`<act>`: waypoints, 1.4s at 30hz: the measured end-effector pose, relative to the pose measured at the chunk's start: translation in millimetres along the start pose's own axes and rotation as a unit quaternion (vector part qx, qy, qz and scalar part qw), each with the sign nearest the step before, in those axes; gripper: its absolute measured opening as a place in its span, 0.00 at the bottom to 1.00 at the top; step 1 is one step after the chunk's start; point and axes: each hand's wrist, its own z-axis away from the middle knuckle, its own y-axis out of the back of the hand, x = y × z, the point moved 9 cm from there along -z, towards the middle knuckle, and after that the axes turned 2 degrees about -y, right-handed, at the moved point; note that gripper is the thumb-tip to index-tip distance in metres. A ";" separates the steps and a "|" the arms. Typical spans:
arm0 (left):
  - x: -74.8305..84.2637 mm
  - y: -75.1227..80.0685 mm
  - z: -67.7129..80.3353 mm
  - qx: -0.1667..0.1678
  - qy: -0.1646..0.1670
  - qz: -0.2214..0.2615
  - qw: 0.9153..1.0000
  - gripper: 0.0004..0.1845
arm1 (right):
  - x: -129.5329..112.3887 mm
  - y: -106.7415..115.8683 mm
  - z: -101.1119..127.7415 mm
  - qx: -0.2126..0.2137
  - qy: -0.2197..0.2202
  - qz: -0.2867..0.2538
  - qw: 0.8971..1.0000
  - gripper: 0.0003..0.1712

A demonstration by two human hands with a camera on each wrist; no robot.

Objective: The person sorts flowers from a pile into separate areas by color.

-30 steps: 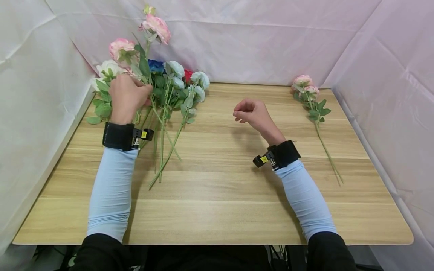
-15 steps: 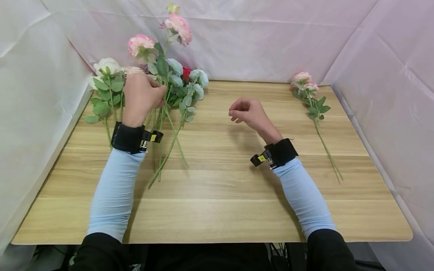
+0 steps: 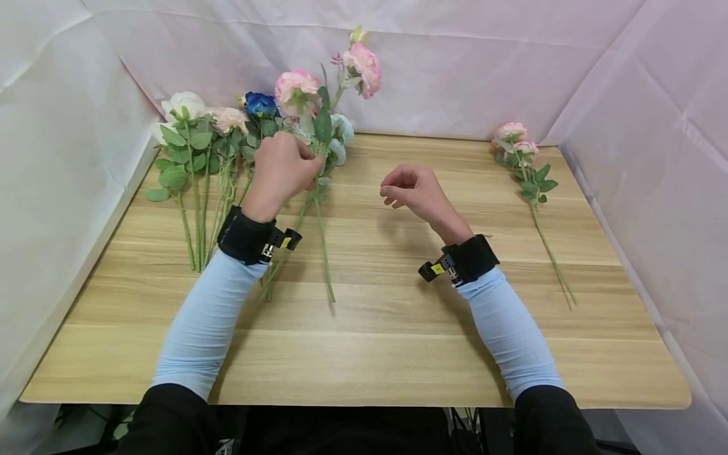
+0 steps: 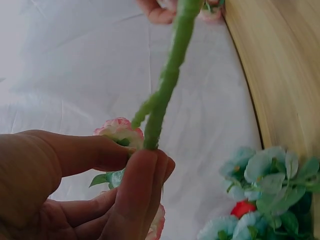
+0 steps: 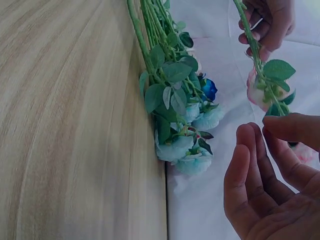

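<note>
My left hand [image 3: 282,175] pinches the green stem of an artificial pink peony [image 3: 298,91] between thumb and fingers. Raised off the table, the spray carries two pink blooms and a pale bud at its top, and its stem end hangs down toward the tabletop. In the left wrist view, the thick stem [image 4: 169,82] runs up from the fingertips. To the right, my right hand [image 3: 419,194] hovers over the table, fingers loosely bent and holding nothing. The right wrist view has the peony's leaves [image 5: 279,70] just beyond its fingertips.
At the back left lie several flower stems: a white bloom [image 3: 186,105], a peach bloom [image 3: 229,118], a blue one [image 3: 260,103] and pale blue ones [image 3: 338,150]. Another pink stem [image 3: 534,180] lies at the right. White cloth [image 3: 455,76] walls the wooden table [image 3: 398,354].
My left hand has carried the pink peony rightward from above the left-hand flowers, uncovering the white, peach and blue blooms. The right hand has barely moved.
</note>
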 end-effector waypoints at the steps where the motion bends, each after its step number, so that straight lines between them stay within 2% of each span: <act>1: 3.6 -2.7 0.6 0.001 -0.009 0.001 1.000 0.19 | -1.1 -0.7 0.2 -0.001 0.002 -0.001 1.000 0.06; 5: 16.4 -15.3 4.4 -0.006 -0.027 0.006 1.000 0.20 | -4.6 -5.3 1.1 -0.008 0.004 -0.014 1.000 0.09; 10: 28.2 -31.8 8.9 -0.023 -0.033 -0.005 0.999 0.19 | -8.2 -12.4 3.8 -0.016 -0.001 -0.024 1.000 0.15; 18: 47.2 -52.7 16.1 -0.041 -0.064 -0.006 0.997 0.17 | -13.4 -17.4 7.2 0.000 -0.006 -0.027 1.000 0.17; 24: 56.5 -58.3 21.4 -0.036 -0.089 -0.007 0.995 0.23 | -12.8 -19.0 7.9 0.006 -0.010 -0.032 0.999 0.18; 27: 59.4 -60.3 23.5 -0.042 -0.095 0.002 0.995 0.22 | -12.7 -18.6 8.2 0.017 -0.010 -0.039 0.999 0.18; 33: 63.6 -65.1 26.7 -0.060 -0.097 0.013 0.993 0.21 | -14.9 -16.8 11.3 0.040 0.001 -0.046 0.998 0.16; 42: 66.2 -65.1 27.6 -0.051 -0.101 0.019 0.993 0.21 | -17.8 -16.9 14.1 0.048 0.012 -0.063 0.997 0.13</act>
